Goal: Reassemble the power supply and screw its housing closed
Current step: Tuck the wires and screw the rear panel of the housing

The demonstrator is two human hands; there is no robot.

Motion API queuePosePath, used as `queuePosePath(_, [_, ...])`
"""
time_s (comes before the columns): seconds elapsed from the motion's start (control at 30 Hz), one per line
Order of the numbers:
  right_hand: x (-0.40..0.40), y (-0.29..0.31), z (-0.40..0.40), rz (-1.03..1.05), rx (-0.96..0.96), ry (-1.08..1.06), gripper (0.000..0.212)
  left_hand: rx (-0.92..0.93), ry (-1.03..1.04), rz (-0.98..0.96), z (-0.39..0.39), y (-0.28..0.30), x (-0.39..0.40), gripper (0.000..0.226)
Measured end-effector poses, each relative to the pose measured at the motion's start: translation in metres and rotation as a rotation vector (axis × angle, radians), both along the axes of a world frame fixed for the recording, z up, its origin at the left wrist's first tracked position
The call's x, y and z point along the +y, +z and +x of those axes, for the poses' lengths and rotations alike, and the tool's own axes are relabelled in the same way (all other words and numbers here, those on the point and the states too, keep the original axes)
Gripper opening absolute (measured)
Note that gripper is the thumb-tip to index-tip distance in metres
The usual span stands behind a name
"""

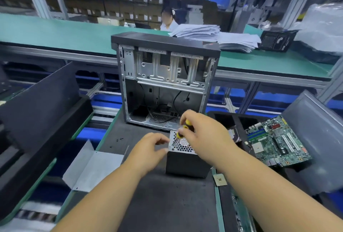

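Note:
The power supply (186, 163) is a dark box standing on the black mat, its perforated metal face turned up. My right hand (204, 135) grips a yellow-and-black screwdriver (182, 128), whose tip points down at the left edge of that face. My left hand (148, 150) rests against the box's upper left corner with curled fingers touching the metal edge. A few small black screws (118, 140) lie loose on the mat to the left.
An open PC case (167, 83) stands upright just behind the power supply. A bent grey metal cover (92, 168) lies left of it. A green motherboard (276, 140) sits in a black tray on the right. A person sits far back behind the green bench.

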State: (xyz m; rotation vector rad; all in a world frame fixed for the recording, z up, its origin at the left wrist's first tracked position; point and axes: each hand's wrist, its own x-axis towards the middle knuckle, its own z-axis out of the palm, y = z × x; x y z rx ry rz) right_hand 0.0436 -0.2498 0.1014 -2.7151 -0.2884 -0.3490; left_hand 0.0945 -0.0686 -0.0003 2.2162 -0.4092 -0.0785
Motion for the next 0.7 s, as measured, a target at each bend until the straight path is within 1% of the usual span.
queuePosePath(0.07, [-0.007,-0.003,0.000,0.112,-0.050,0.007,0.009,-0.013,0.099,-0.034,-0.009,-0.002,0.009,0.022])
queuePosePath(0.13, [-0.009,-0.007,0.003,0.222,-0.055,0.030,0.008,0.003,0.200,-0.079,-0.017,-0.004,0.021,0.020])
queuePosePath(0.3, [0.006,-0.029,0.013,0.377,0.055,0.091,0.007,0.049,0.353,-0.096,-0.031,-0.008,0.054,0.019])
queuePosePath(0.47, [0.036,-0.047,0.030,0.349,0.129,0.136,0.008,0.092,0.430,-0.064,-0.025,-0.011,0.086,0.016])
queuePosePath(0.6, [0.070,-0.055,0.051,0.353,0.193,0.154,0.009,0.080,0.471,-0.105,-0.018,-0.015,0.116,0.017])
queuePosePath(0.7, [0.098,-0.057,0.069,0.282,0.219,0.184,0.010,0.077,0.524,-0.111,-0.010,-0.019,0.143,0.015])
